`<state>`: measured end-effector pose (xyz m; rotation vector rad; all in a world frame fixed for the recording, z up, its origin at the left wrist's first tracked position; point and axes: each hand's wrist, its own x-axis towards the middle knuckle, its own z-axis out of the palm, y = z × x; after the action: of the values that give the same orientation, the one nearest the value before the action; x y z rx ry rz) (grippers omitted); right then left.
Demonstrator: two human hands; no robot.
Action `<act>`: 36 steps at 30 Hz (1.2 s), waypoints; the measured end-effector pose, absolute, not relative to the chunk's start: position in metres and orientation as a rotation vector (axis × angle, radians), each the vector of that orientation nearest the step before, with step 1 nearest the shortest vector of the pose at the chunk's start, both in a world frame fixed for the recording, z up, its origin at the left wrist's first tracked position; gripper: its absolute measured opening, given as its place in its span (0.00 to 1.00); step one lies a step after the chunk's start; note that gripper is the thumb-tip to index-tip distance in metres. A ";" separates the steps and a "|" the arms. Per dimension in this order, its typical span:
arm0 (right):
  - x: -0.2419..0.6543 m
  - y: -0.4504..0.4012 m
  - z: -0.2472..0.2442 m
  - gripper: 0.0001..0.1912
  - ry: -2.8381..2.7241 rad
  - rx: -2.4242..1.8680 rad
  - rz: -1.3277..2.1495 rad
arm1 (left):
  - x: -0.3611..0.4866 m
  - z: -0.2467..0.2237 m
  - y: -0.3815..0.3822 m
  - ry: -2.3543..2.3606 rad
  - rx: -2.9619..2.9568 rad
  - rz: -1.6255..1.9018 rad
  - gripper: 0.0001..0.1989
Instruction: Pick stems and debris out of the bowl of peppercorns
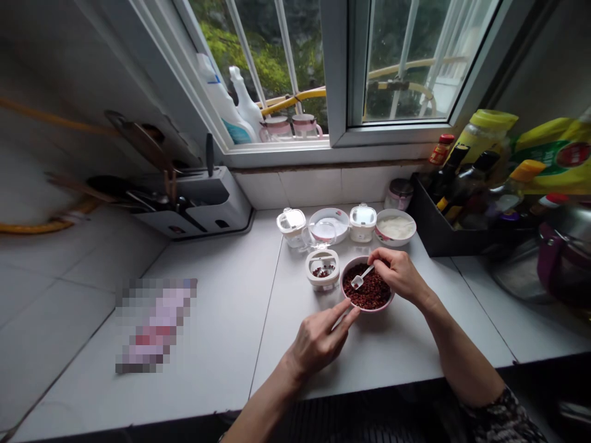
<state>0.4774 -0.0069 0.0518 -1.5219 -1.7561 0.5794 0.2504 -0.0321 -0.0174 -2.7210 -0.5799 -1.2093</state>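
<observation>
My right hand (401, 275) pinches the handle of a small white spoon (357, 281) over a bowl of dark red peppercorn-like pieces (373, 290). A few bits lie in the spoon's scoop. My left hand (318, 339) rests its extended fingertips at the near left rim of that bowl. Just left of the bowl stands a small white-rimmed container (322, 269) with its clear lid raised and a few red pieces inside. Behind are two lidded containers (292, 226) (362, 223), a bowl with white powder (329, 226) and a bowl with white contents (396, 227).
A grey utensil holder (203, 203) stands at the back left against the wall. On the right, a black box (427, 221) holds several bottles, near a metal pot (517, 264). A dark-lidded jar (399, 194) sits by the wall. A blurred pinkish item (159, 323) lies left.
</observation>
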 end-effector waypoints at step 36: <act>0.478 -0.003 0.046 0.11 -1.783 -1.585 0.431 | 0.250 -0.019 -0.033 -0.603 -2.710 -1.193 0.16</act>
<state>0.4777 -0.0033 0.0465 -1.5852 -1.7827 0.4309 0.2497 -0.0330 -0.0189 -2.7099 -0.6025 -1.1931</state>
